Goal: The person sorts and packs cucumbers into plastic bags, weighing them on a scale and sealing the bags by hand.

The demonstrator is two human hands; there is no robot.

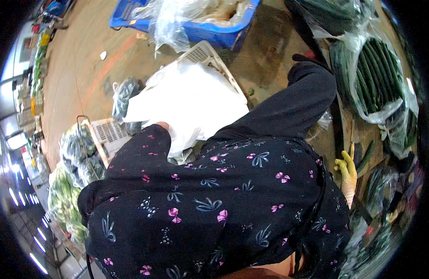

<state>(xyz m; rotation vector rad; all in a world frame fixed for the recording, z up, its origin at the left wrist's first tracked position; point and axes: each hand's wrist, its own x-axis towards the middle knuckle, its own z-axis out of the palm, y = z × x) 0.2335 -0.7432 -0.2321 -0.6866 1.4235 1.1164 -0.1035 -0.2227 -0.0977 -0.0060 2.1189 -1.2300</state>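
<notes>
My right hand (347,176), in a yellow glove, is low at my right side. One finger stretches forward and the others bend apart, with nothing visible between them. A slim dark green cucumber (366,156) lies just beside it. Only a small patch of skin shows of my left hand (163,125), beyond the flowered black sleeve; its fingers are hidden. Nearest to it is a bright white sheet or bag (191,100), draped over a pale plastic crate (206,52) in front of me.
Long dark cucumbers (377,74) fill a clear bag at the right. A blue crate (237,37) with clear plastic stands ahead. Bagged green vegetables (63,200) and a pale perforated crate (111,135) are at my left. My black trouser leg (275,104) extends toward the upper right.
</notes>
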